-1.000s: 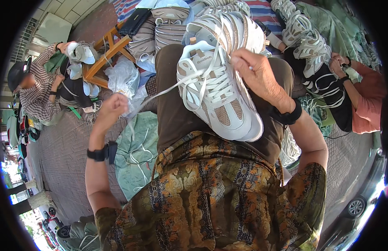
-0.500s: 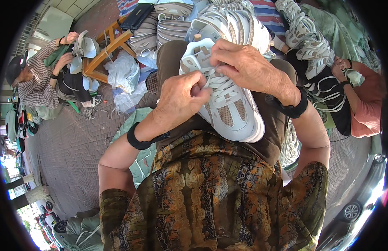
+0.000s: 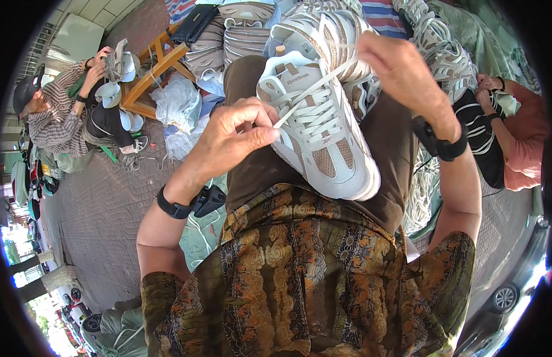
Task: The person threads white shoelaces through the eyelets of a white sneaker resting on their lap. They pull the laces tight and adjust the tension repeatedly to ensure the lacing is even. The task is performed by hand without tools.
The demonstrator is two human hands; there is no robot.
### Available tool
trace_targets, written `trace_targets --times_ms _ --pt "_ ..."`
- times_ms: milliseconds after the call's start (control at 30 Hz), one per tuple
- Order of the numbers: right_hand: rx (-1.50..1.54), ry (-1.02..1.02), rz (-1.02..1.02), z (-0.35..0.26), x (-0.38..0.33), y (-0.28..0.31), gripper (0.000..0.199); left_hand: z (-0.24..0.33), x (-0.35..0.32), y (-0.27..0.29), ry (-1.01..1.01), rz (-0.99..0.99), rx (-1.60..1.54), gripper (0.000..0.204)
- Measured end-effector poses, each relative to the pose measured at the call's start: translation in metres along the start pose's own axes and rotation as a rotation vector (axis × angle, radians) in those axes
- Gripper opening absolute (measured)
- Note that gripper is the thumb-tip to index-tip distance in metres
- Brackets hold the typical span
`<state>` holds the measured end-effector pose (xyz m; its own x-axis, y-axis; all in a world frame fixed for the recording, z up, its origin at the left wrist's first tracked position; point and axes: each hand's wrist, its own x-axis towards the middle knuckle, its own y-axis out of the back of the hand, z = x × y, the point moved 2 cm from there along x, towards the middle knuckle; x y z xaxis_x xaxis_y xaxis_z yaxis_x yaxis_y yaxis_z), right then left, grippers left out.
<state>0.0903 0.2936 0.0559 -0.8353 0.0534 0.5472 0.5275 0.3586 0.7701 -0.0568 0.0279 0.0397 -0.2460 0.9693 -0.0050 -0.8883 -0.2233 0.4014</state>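
Note:
A white and tan sneaker [image 3: 341,172] rests across my lap, toe toward me, with its laces threaded criss-cross over the tongue. One flat white lace [image 3: 334,75] stretches slantwise above the shoe between my two hands. My left hand [image 3: 243,126], beside the shoe's left edge, pinches the lace between thumb and forefinger. Raised beyond the shoe's right side, my right hand [image 3: 401,68] is slightly blurred, its fingers closed on the other part of the lace. Both wrists wear black bands.
Many similar sneakers [image 3: 246,41] are piled just beyond my knees. A wooden stool [image 3: 154,74] and a plastic bag [image 3: 176,102] are at left. Co-workers sit left [image 3: 59,119] and right [image 3: 523,143]. Loose white laces [image 3: 420,202] lie by my right leg. A car [image 3: 505,303] stands at lower right.
My hands have moved apart from over the eyelets, the right one up and rightward, the left one a little left and down. The lace is now drawn out between them.

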Motion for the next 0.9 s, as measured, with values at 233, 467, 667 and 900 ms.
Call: trace_targets --times_ms 233,467,667,900 --pt "-0.461 -0.142 0.06 0.054 -0.04 0.051 0.008 0.001 0.005 -0.019 -0.13 0.165 0.222 0.017" --pt "-0.634 -0.3 0.036 0.11 -0.042 0.062 0.013 -0.006 0.019 -0.032 -0.202 0.372 0.396 0.023" --pt "-0.325 -0.157 -0.049 0.121 -0.022 0.005 0.02 -0.016 0.019 -0.022 -0.201 0.341 0.384 0.013" --pt "0.037 -0.005 -0.221 -0.008 -0.014 -0.007 0.033 -0.012 0.009 -0.006 0.084 0.136 -0.12 0.01"
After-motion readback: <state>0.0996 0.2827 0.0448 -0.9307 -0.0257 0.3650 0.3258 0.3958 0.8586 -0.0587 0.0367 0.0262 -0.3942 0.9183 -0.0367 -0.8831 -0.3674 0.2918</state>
